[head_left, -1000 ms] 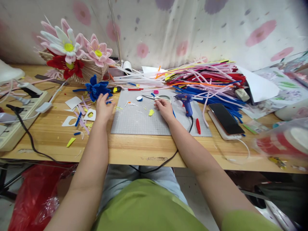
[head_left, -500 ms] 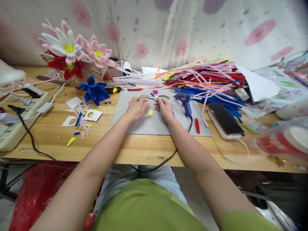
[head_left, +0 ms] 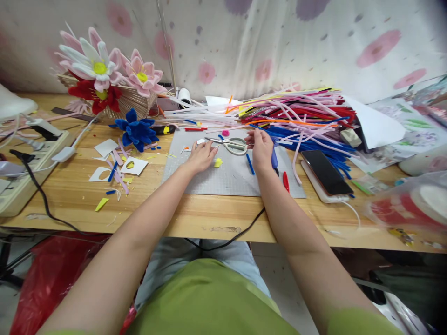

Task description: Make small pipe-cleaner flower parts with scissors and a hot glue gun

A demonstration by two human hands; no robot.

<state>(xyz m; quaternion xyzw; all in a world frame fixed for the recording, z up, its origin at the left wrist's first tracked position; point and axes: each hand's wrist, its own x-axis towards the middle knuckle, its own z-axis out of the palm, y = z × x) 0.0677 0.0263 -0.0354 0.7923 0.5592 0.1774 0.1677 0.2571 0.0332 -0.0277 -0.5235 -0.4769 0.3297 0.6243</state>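
My left hand (head_left: 201,156) rests on the grey cutting mat (head_left: 216,181), fingers spread, beside a small white disc (head_left: 200,141) at its fingertips. To its right lies a pair of scissors (head_left: 234,146) with pale green handles, released and flat on the mat. My right hand (head_left: 260,146) hovers over the mat's right side with curled fingers; anything inside them is hidden. Behind it, the blue glue gun (head_left: 274,158) is partly covered. A yellow scrap (head_left: 218,162) and a blue strip (head_left: 250,164) lie between my hands.
Fuzzy craft stems (head_left: 296,111) are heaped at the back. Left stand a blue fuzzy flower (head_left: 135,131), white card scraps (head_left: 134,166) and a power strip (head_left: 52,163). A phone (head_left: 327,172) and a bagged cup (head_left: 415,204) sit right. The gun's cord (head_left: 240,235) drapes over the table edge.
My right hand has let go of the scissors and moved right, in front of the glue gun. The left hand has shifted only slightly; a white disc now shows at its fingertips.
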